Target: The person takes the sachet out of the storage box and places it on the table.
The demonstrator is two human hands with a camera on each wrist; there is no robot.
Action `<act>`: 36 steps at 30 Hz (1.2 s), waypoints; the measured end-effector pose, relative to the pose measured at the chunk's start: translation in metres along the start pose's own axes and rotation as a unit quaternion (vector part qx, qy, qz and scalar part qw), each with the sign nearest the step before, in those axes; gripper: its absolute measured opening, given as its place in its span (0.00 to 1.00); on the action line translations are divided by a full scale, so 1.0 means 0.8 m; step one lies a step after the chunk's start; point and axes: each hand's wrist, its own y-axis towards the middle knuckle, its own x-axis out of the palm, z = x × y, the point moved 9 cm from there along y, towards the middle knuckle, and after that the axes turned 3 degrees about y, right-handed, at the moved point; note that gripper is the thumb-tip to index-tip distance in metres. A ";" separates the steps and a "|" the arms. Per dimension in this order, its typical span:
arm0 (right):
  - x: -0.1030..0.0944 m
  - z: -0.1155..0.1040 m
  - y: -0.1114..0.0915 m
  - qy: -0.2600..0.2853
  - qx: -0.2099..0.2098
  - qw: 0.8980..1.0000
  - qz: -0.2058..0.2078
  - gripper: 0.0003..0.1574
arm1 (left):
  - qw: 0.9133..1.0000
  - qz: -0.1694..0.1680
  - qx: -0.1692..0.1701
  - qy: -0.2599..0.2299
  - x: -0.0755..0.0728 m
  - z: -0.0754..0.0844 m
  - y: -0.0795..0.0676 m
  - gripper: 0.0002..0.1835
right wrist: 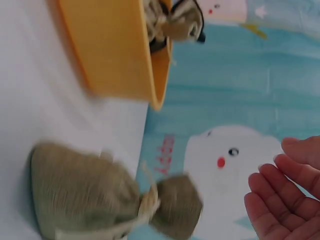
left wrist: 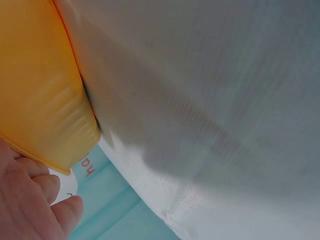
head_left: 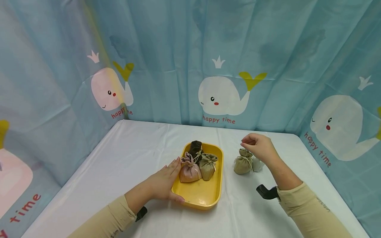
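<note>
Olive cloth pouch [head_left: 243, 165] (plump, narrow-necked)

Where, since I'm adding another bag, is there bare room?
Free: the near end of the yellow tray, before the pink bag; the tablecloth left of the left hand. Crowded: the tray's far end, with three bags; by the right hand, two more bags.

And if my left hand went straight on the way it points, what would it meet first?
The yellow tray, whose rim your left hand touches; just beyond, probably the pink drawstring pouch, though depth is unclear.
</note>
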 end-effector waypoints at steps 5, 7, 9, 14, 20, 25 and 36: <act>0.027 -0.024 0.001 0.031 -0.009 0.999 -0.028 0.08 | 1.000 0.005 0.005 0.005 0.000 0.000 0.001 0.71; 0.039 -0.034 0.001 0.034 -0.013 0.999 -0.040 0.07 | 1.000 0.008 0.006 0.004 0.000 0.000 0.001 0.71; 0.052 -0.043 0.001 0.039 -0.017 0.998 -0.051 0.06 | 1.000 0.009 0.006 0.002 0.000 0.000 0.001 0.71; 0.080 -0.061 0.001 0.054 -0.025 0.996 -0.069 0.04 | 1.000 0.012 0.008 0.000 -0.001 0.001 0.001 0.71; 0.108 -0.083 -0.001 0.074 -0.050 0.992 -0.094 0.03 | 1.000 0.014 0.007 0.001 -0.003 0.001 0.000 0.71; 0.125 -0.097 -0.004 0.068 -0.066 0.990 -0.106 0.02 | 1.000 0.013 0.006 0.001 -0.002 0.001 0.000 0.71; 0.151 -0.115 -0.010 0.045 -0.079 0.986 -0.137 0.08 | 1.000 0.007 0.002 -0.013 -0.003 -0.001 -0.001 0.70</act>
